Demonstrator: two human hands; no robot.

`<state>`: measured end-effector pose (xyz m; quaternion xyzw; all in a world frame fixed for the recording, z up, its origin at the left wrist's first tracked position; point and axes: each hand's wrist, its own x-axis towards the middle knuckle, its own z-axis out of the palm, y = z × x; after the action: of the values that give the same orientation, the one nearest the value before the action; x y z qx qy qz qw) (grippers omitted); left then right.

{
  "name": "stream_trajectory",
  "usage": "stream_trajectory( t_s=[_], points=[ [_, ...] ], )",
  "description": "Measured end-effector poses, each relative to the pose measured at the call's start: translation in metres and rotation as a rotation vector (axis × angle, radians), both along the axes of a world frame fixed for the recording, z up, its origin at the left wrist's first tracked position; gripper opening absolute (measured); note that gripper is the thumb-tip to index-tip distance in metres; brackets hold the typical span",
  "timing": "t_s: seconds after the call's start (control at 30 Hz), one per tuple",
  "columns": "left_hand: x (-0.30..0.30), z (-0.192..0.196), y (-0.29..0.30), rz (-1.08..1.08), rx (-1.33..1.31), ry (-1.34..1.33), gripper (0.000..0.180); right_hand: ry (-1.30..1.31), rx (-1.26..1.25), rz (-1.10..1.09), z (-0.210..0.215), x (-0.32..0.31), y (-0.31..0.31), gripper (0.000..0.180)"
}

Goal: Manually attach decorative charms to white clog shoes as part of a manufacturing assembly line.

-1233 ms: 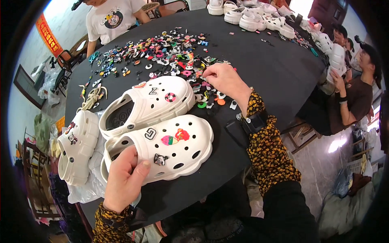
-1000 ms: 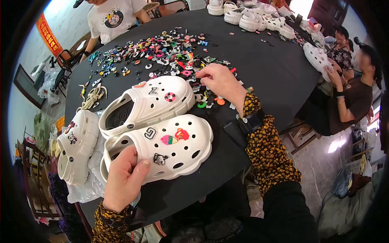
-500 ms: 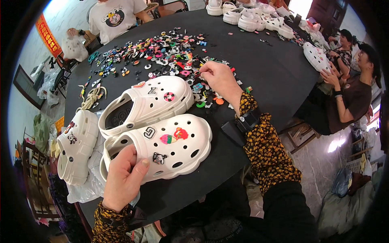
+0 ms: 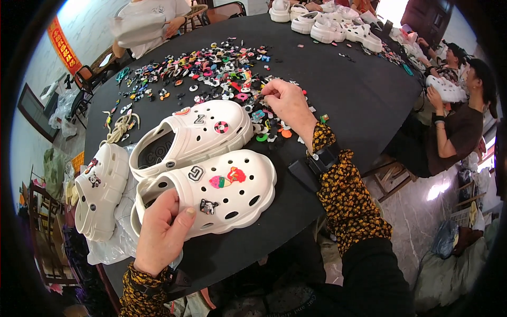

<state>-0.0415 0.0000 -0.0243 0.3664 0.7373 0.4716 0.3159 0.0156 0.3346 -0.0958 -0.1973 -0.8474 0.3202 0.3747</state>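
My left hand [image 4: 165, 230] grips the near side of a white clog [image 4: 248, 187], its thumb outside and fingers inside the opening. Letter, ice-cream, red and black-and-white charms sit on that clog's top. Right behind it lies a second white clog [image 4: 214, 136] with a letter charm and a round pink-and-black one. My right hand [image 4: 289, 105] is over the near right edge of a pile of small colourful shoe charms [image 4: 206, 66]. Its thumb and forefinger are pinched together; whatever is between them, if anything, is hidden.
Left of the pair, another white clog [image 4: 105, 193] with charms rests by clear plastic wrapping [image 4: 108, 252]. A coil of beige cord [image 4: 121, 127] and teal scissors [image 4: 121, 74] lie farther back. More white clogs [image 4: 327, 29] stand at the far edge. People sit around the black table [image 4: 338, 100].
My hands and the clogs in front of me stay nearly still. Across the table, a person has swung a white bag up and rightward. At right, a person's clog has moved away from the table.
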Motion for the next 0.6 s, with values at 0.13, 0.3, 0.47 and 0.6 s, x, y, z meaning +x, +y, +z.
stream_trajectory(
  t_s=[0.13,0.3,0.47,0.6],
  points=[
    [0.0,0.001,0.0,-0.003,-0.024,0.013,0.03,-0.021,-0.01,-0.009,0.001,0.0,-0.001,0.014],
    [0.0,-0.001,0.0,0.007,0.005,0.005,0.03,0.009,-0.058,-0.01,-0.001,-0.001,-0.001,0.013],
    [0.001,0.001,0.0,0.011,-0.02,0.011,0.031,-0.038,0.117,-0.141,-0.012,-0.004,0.007,0.013],
    [0.001,0.002,0.001,0.009,-0.011,0.003,0.03,-0.087,0.212,-0.141,-0.017,-0.006,0.011,0.015]
  ],
)
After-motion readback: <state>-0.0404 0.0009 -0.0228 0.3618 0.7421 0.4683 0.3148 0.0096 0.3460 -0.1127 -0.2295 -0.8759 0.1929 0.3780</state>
